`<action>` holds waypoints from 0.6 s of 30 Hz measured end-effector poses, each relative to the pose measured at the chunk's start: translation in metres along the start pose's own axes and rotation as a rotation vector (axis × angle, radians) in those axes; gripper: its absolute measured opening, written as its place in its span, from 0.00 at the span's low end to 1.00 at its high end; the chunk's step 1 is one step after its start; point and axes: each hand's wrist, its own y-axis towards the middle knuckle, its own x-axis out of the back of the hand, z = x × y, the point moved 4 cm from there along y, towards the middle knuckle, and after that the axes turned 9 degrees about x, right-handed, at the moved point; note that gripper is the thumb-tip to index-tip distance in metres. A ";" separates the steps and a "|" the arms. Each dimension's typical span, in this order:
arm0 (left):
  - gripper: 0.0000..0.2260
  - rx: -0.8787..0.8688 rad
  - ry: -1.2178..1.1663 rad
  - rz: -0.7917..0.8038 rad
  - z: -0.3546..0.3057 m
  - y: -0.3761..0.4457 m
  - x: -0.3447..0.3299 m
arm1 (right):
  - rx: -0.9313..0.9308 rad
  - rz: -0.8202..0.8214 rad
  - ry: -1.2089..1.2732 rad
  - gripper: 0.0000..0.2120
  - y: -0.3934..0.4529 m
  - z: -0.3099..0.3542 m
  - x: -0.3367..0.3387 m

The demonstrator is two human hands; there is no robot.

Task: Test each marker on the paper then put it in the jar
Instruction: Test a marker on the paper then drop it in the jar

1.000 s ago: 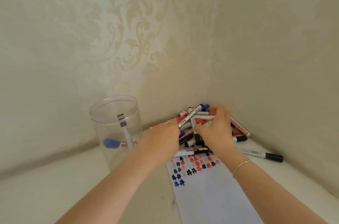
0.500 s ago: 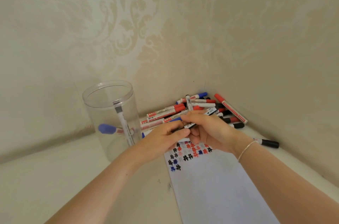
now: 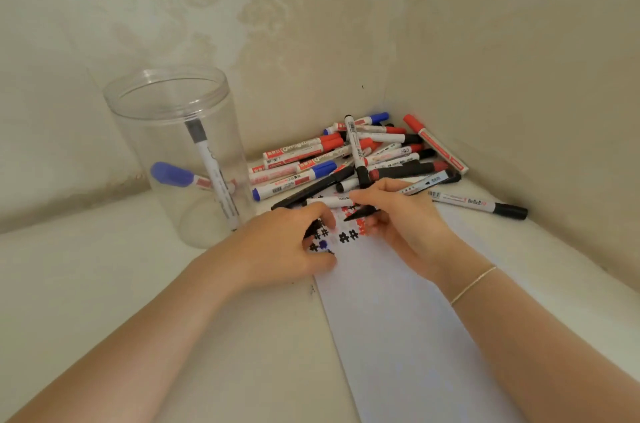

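A white sheet of paper (image 3: 398, 318) lies on the cream surface, with black, red and blue test marks (image 3: 348, 236) at its far end. My right hand (image 3: 401, 218) grips an uncapped black marker (image 3: 427, 182), its tip pointing left just above the marks. My left hand (image 3: 284, 242) rests on the paper's left edge, its fingers curled round a small black cap (image 3: 310, 230). The clear plastic jar (image 3: 138, 152) stands to the left and holds a black marker (image 3: 213, 176) and a blue-capped one (image 3: 171, 174). A pile of markers (image 3: 346, 154) fills the corner.
Patterned walls meet in a corner right behind the pile. One black-capped marker (image 3: 479, 206) lies alone to the right of the paper, near the right wall. Bare cream surface stretches left and in front of the jar.
My hands drew back from the pile with one marker, pulled its cap off, and came down onto the marked end of the paper. The camera tilted down.
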 end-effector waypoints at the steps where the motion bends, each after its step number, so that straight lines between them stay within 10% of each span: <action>1: 0.19 0.006 0.061 0.002 0.001 -0.002 -0.002 | 0.017 -0.031 -0.016 0.12 0.000 -0.004 -0.002; 18: 0.33 0.025 0.113 -0.025 0.003 0.002 -0.004 | 0.154 -0.189 -0.452 0.08 -0.005 -0.008 -0.013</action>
